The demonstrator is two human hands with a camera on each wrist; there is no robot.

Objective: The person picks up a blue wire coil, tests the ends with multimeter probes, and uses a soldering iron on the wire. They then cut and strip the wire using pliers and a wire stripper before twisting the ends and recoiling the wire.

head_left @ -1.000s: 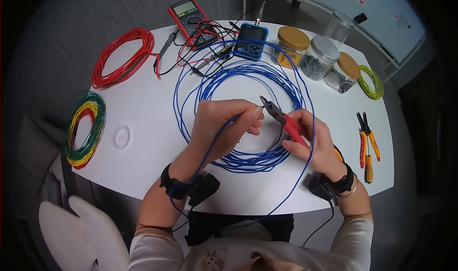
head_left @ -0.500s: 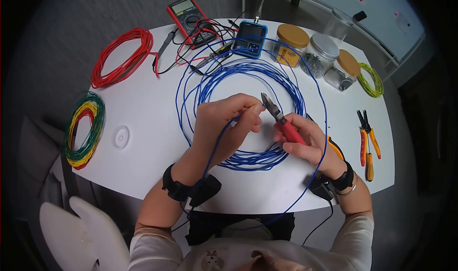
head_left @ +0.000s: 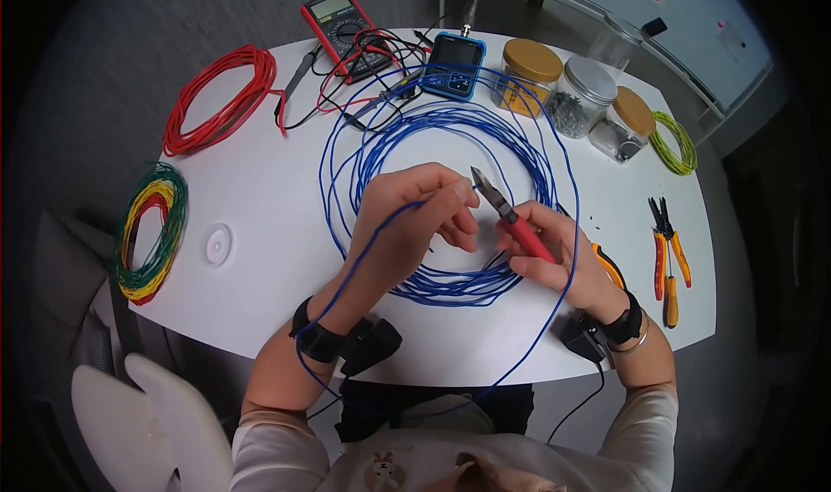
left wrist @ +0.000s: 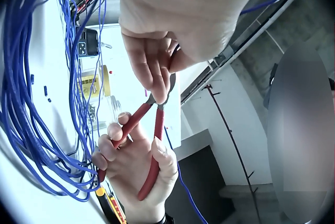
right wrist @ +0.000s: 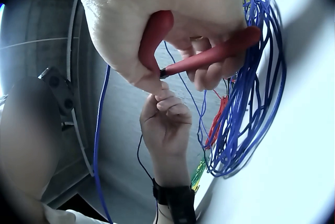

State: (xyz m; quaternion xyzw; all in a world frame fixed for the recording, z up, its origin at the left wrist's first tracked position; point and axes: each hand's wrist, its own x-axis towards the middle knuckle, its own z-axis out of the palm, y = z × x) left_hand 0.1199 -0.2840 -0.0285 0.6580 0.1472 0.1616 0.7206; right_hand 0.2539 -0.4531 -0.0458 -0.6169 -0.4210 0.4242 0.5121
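Observation:
My left hand (head_left: 417,211) pinches a blue wire (head_left: 370,239) near its end between thumb and forefinger, over the middle of a large blue wire coil (head_left: 463,296). From there the wire runs back over the wrist and loops down toward the lap. In my right hand (head_left: 563,258) is a pair of red-handled diagonal cutters (head_left: 525,232), its tip close beside the left fingertips. Spread handles (left wrist: 137,120) show in the left wrist view, with fingers round one and the thumb against the other. The left fingers partly hide the cutter head there.
Around the coil lie a red wire coil (head_left: 177,127), a multicoloured wire coil (head_left: 130,271), a white disc (head_left: 219,245), a multimeter (head_left: 346,38) with tangled leads, a blue-edged handheld device (head_left: 454,64), several jars (head_left: 530,64) and orange-handled pliers (head_left: 660,267). Small blue bits (left wrist: 45,90) dot the table.
The left hand has turned slightly, and its wire now crosses farther left over the wrist. The loose loop at right swung outward, then back left. The cutters stay close to the left fingertips.

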